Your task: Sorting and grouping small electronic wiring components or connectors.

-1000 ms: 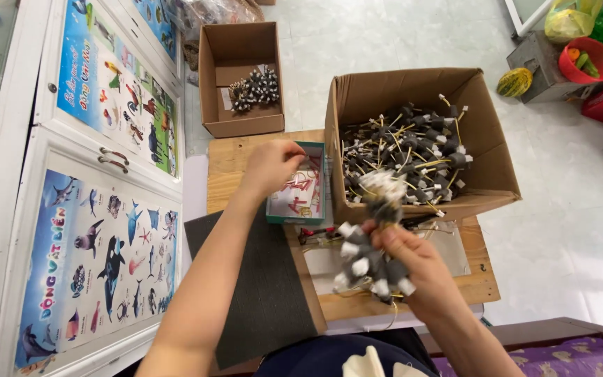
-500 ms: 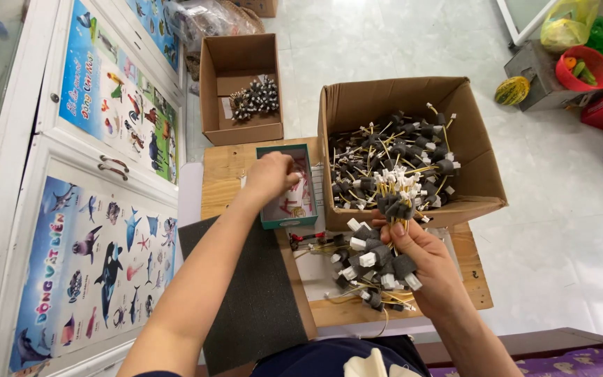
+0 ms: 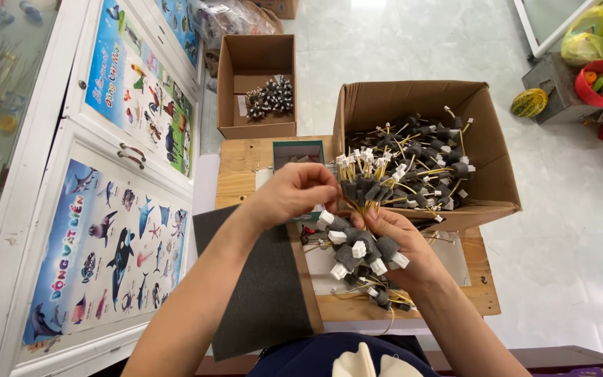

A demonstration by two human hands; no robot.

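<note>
A bundle of wires (image 3: 364,255) with grey foam sleeves and white plugs was clamped in the right hand (image 3: 399,244), fingers closed around it, above a small wooden table (image 3: 242,164). The left hand (image 3: 294,195) was pinched shut on the bundle's upper end. Just behind, a large cardboard box (image 3: 490,153) held many more such wires. A smaller box (image 3: 256,63) stood farther back on the floor.
</note>
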